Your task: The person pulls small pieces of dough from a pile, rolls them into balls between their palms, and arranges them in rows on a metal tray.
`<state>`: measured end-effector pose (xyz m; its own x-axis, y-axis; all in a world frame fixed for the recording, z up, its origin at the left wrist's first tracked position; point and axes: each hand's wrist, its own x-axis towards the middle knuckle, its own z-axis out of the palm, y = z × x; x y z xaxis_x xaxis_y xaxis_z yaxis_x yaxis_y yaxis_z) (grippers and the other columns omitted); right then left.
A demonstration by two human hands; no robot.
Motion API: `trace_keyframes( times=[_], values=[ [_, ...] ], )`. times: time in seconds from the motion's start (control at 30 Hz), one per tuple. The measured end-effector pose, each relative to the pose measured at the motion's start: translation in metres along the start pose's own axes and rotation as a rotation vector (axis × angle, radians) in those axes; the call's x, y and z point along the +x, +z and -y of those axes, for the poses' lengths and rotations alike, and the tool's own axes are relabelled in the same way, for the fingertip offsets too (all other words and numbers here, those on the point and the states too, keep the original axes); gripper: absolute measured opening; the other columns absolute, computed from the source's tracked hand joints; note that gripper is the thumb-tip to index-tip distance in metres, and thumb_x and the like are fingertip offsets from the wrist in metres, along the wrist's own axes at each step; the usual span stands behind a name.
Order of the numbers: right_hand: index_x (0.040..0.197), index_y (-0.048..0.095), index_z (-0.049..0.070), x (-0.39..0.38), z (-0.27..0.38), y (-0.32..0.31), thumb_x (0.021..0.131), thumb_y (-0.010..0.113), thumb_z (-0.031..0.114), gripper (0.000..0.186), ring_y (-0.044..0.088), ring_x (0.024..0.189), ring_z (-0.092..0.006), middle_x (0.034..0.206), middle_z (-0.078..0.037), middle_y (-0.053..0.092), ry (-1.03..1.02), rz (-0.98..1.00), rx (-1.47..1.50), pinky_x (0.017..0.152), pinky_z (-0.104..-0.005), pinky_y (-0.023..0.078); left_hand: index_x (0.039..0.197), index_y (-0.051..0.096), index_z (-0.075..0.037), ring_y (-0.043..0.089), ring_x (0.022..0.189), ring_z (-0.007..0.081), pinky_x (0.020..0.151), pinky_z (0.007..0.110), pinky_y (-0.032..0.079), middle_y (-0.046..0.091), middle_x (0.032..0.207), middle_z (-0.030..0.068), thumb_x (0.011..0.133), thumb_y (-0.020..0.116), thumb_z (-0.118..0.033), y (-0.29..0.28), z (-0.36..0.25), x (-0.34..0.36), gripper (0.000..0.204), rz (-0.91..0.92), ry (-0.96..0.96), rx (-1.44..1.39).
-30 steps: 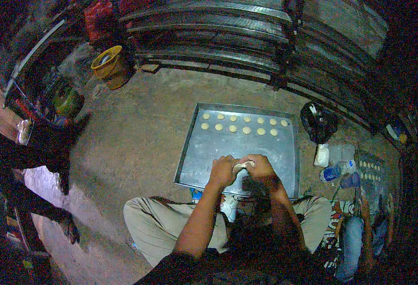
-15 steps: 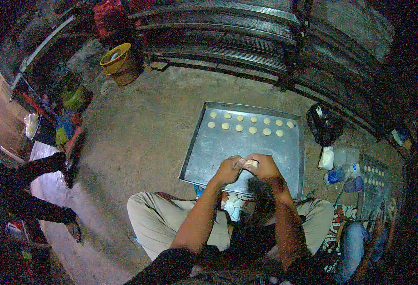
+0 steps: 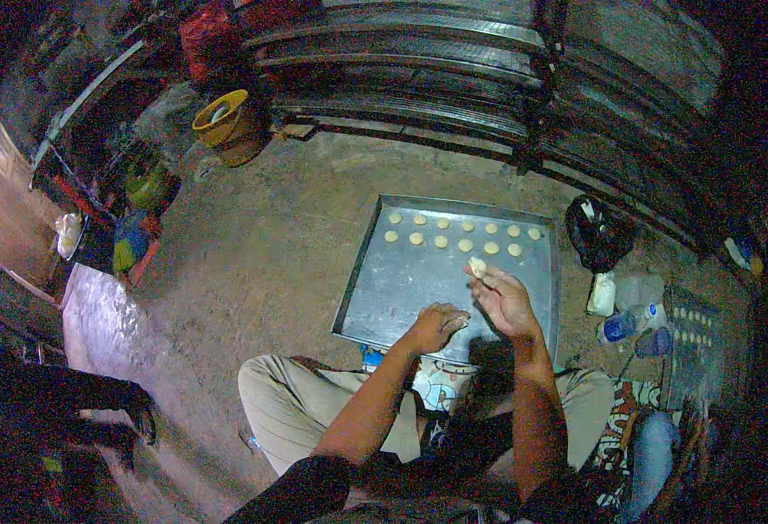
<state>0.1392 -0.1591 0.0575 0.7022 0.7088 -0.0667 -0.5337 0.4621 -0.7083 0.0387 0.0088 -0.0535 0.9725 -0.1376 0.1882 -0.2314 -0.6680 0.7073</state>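
Holding: the right hand (image 3: 508, 304) has its fingertips pinched on a small dough lump (image 3: 477, 267), over the big metal tray (image 3: 393, 293), near the little rows.
Left hand (image 3: 436, 330): it bends over the near part of the tray; something pale shows by its fingers, but I can't tell how far open it is or if it has hold of that.
Dough rounds (image 3: 441, 241): they sit in two rows on the far part of the tray, seven at the back and six in front.
Right side: a black bag (image 3: 600, 236), a white packet (image 3: 602, 295) and a clear bottle (image 3: 618, 328) sit beside the tray.
Far left: a yellow bucket (image 3: 227, 131) stands on the floor.
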Motion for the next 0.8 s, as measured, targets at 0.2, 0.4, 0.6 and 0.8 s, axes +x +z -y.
trace_keyframes(
  times=[0.2, 0.4, 0.6, 0.8],
  values=[
    [0.12, 0.06, 0.0, -0.009, 0.001, 0.009, 0.096, 0.059, 0.021, 0.033, 0.061, 0.09, -0.0138, 0.107, -0.007, 0.067, -0.039, -0.144, -0.399, 0.078, -0.0274, 0.05, 0.108, 0.067, -0.005, 0.068, 0.088, 0.0241, 0.08, 0.036, 0.052, 0.071, 0.094, 0.0127, 0.095, 0.062, -0.03, -0.027, -0.043, 0.004, 0.028, -0.245, -0.287, -0.335],
    [0.099, 0.066, 0.0, 0.002, -0.016, -0.002, 0.098, 0.059, 0.022, 0.023, 0.054, 0.066, -0.0086, 0.078, -0.001, 0.063, -0.116, -0.205, -0.789, 0.062, -0.025, 0.045, 0.104, 0.069, -0.006, 0.064, 0.078, 0.0177, 0.073, 0.034, 0.052, 0.071, 0.091, 0.0095, 0.095, 0.063, -0.034, -0.028, -0.033, 0.003, 0.03, -0.196, -0.385, -0.518],
    [0.095, 0.067, -0.001, 0.002, -0.023, -0.015, 0.098, 0.055, 0.021, 0.025, 0.055, 0.061, -0.0109, 0.073, -0.005, 0.064, -0.147, -0.307, -1.063, 0.06, -0.0275, 0.046, 0.112, 0.065, -0.003, 0.068, 0.093, 0.0257, 0.083, 0.036, 0.052, 0.071, 0.102, 0.015, 0.091, 0.068, -0.028, -0.035, -0.047, 0.001, 0.032, -0.177, -0.31, -0.31],
    [0.093, 0.067, 0.0, 0.006, -0.037, -0.03, 0.092, 0.06, 0.019, 0.02, 0.061, 0.066, -0.0179, 0.075, -0.009, 0.067, -0.22, -0.318, -1.351, 0.064, -0.0333, 0.049, 0.105, 0.066, -0.003, 0.068, 0.086, 0.0233, 0.079, 0.035, 0.052, 0.072, 0.096, 0.014, 0.087, 0.073, -0.027, -0.038, -0.036, -0.003, 0.031, -0.213, -0.389, -0.33]
  ],
)
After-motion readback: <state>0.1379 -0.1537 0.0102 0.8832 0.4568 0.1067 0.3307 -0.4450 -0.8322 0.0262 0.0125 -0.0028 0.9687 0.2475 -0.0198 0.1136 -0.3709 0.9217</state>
